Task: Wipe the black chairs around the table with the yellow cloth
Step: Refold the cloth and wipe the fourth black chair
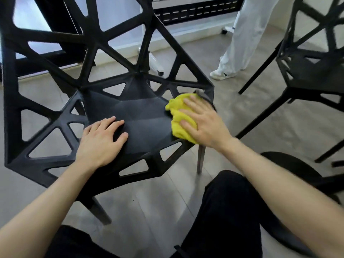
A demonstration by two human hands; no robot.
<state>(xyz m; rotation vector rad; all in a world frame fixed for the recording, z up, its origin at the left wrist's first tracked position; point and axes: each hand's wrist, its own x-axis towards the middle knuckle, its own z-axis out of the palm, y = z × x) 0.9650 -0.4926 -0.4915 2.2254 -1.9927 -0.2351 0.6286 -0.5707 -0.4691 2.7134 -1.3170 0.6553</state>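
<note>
Yellow cloth (181,118) lies under the flat right hand (204,123) on the chair (141,116) seat's right edge; the left hand (101,140) rests open on the seat's near left.

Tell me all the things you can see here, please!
chair: 1, black, middle, being wiped
second chair: 1, black, right
yellow cloth: 1, yellow, bunched on the right side of the near chair's seat
floor: 1, grey, under everything
other person's legs: white trousers and white shoe, top right
left hand: flat on the seat, fingers spread
right hand: pressing on the cloth
own legs: black trousers, bottom
</note>
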